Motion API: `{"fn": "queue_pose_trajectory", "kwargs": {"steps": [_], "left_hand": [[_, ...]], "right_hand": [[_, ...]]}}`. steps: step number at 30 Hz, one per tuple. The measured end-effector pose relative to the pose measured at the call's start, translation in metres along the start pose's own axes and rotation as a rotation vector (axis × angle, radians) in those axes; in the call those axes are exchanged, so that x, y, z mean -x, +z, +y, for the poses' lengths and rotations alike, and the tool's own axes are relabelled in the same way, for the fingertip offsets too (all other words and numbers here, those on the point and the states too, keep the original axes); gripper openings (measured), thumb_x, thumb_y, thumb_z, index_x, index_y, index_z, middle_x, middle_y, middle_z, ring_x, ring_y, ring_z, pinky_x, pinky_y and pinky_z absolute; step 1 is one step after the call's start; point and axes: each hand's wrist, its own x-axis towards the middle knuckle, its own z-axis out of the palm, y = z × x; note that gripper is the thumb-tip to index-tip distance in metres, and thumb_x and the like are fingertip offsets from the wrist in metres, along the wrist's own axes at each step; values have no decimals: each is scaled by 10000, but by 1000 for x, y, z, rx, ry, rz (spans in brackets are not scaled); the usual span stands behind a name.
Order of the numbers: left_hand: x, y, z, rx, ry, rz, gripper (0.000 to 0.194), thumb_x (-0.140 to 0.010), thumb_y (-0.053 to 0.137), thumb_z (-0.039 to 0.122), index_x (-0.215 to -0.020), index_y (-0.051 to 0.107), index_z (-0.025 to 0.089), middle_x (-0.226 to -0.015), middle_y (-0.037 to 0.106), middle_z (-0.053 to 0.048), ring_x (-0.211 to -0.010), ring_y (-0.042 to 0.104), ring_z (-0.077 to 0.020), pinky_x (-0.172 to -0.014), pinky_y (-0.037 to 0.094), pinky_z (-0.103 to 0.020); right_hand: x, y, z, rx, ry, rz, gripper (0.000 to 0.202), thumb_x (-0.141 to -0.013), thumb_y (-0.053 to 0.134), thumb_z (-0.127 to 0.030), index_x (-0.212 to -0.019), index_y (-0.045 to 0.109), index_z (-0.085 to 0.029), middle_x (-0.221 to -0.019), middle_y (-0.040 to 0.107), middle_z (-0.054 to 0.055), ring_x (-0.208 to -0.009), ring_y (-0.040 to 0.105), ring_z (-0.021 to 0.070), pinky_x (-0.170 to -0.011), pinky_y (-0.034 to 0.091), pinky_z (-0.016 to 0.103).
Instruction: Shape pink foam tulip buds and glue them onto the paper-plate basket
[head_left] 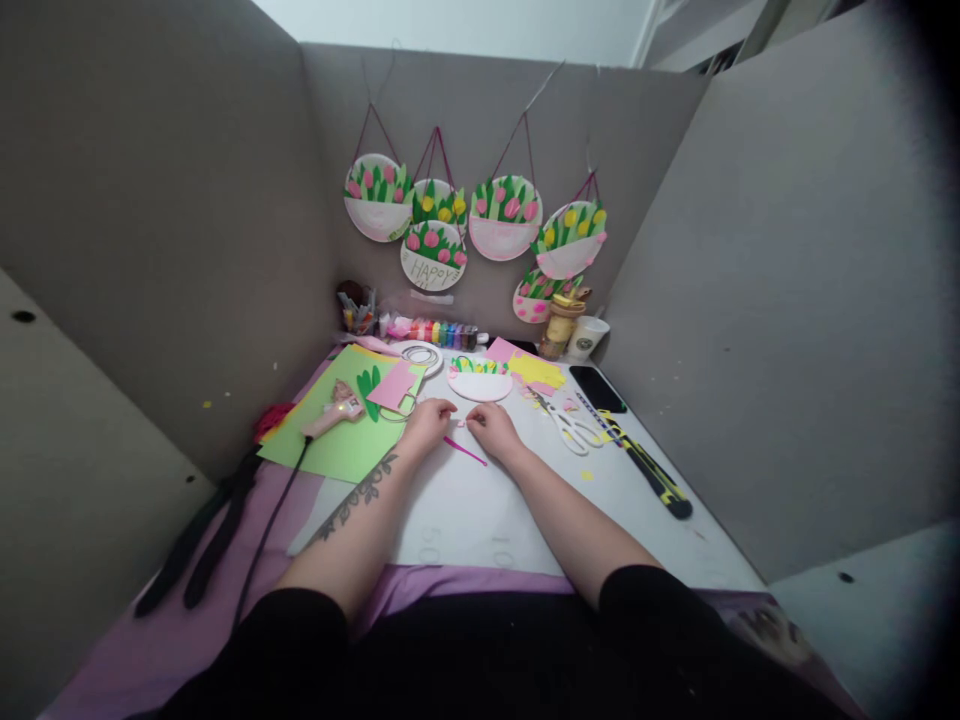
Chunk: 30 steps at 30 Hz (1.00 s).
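My left hand (430, 424) and my right hand (493, 429) face each other over the white board, fingertips a short gap apart. Both have the thumb and fingers pinched together; whatever is in them is too small to make out. Between the fingertips lies a tiny pale pink scrap (460, 423). Just beyond the hands is a white half-plate craft (480, 385) with green leaves and yellow flowers along its top. Below the fingers, a thin magenta strip (465, 452) rests on the board.
A glue gun (334, 412) lies on green paper (300, 450) at left, its cord trailing forward. Pink paper (394, 385) is beside it. To the right are scissors (574, 430), a utility knife (652, 475) and a phone (598, 389). A paper cup (587, 338) stands behind.
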Motion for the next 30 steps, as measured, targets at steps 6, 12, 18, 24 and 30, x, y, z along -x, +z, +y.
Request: {"fn": "queue_pose_trajectory", "kwargs": {"steps": [6,12,18,24,30], "left_hand": [[7,1,-3,-182,76,-68,269,-652,633,-2,-516,619,230,-647,560,-44,-896,626,-228,-919,447,-258],[6,2,-6,-303,143,-100,308,-657,630,-5,-473,596,240,-627,519,-20,-823,619,-196,-891,439,-227],[6,3,-7,-400,214,-111,295,-661,639,34,-456,590,240,-629,533,-33,-788,614,-207,-852,461,-244],[7,5,-5,-598,265,-121,306,-650,628,7,-443,592,230,-632,538,-35,-785,613,-197,-927,428,-256],[7,5,-2,-912,310,-177,176,-679,620,90,-568,681,212,-761,617,-50,-863,609,-208,-951,430,-297]], "right_hand": [[-1,2,4,72,-9,-11,135,-799,607,-195,-818,741,-190,-870,672,57,-880,582,199,-860,445,322],[-2,5,4,102,-18,-25,131,-794,617,-190,-805,748,-199,-867,682,59,-882,583,203,-860,440,322],[-3,7,6,112,-23,-36,146,-786,607,-185,-809,750,-203,-863,680,54,-885,580,203,-868,434,324],[-3,7,9,108,-16,-27,154,-790,603,-194,-844,747,-195,-870,678,53,-875,582,195,-857,436,307],[-5,8,12,118,-1,-14,126,-778,612,-187,-789,737,-189,-858,678,60,-857,580,194,-837,431,298]]}}
